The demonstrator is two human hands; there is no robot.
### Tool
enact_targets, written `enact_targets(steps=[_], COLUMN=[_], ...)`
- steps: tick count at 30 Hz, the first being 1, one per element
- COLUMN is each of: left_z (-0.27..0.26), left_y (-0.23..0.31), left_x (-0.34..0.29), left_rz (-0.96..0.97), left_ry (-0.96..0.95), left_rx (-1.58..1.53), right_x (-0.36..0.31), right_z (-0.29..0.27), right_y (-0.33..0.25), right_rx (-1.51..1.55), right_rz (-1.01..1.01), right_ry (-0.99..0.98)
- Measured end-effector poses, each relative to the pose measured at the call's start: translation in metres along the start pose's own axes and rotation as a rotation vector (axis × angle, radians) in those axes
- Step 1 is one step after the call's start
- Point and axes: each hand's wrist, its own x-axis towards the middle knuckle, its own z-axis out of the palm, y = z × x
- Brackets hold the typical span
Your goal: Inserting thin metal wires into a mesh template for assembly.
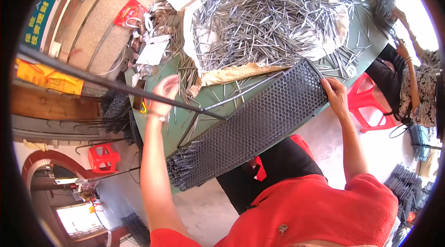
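Note:
A long black rack (269,115) full of round holes lies aslant over the table's near edge and my lap. My right hand (334,93) grips its upper right end, thumb on the top edge. Short metal rods (181,163) stand packed in the holes at the rack's lower left end; most other holes look bare. My left hand (165,93) is raised over the table's left side, beside loose rods, with its fingers curled together; what they hold, if anything, does not show. A large heap of thin metal rods (273,15) lies beyond the rack on pale sheeting.
A dark bar (116,84) slants across the left, passing in front of my left hand. The green table (218,96) carries scattered rods, and papers (154,51) lie at its left. At right, another person (419,84) handles a similar rack (385,3) near a red stool (368,105).

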Motion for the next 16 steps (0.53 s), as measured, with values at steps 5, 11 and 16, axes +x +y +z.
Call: enact_targets(steps=[5,11,16], left_z=[0.065,0.109,0.117], left_y=[-0.005,-0.014,-0.018], left_x=[0.094,0.113,0.095], left_rz=[0.314,0.420,0.397], left_ry=[-0.179,-0.481,-0.407], left_rx=[0.347,0.496,0.486], right_x=[0.041,0.125,0.169], right_z=[-0.007,0.050,0.116], right_y=[-0.010,-0.054,-0.061], right_rx=[-0.219,-0.252,-0.612], right_rz=[-0.056,-0.632,-0.783], right_ry=[-0.070,-0.355,-0.792])
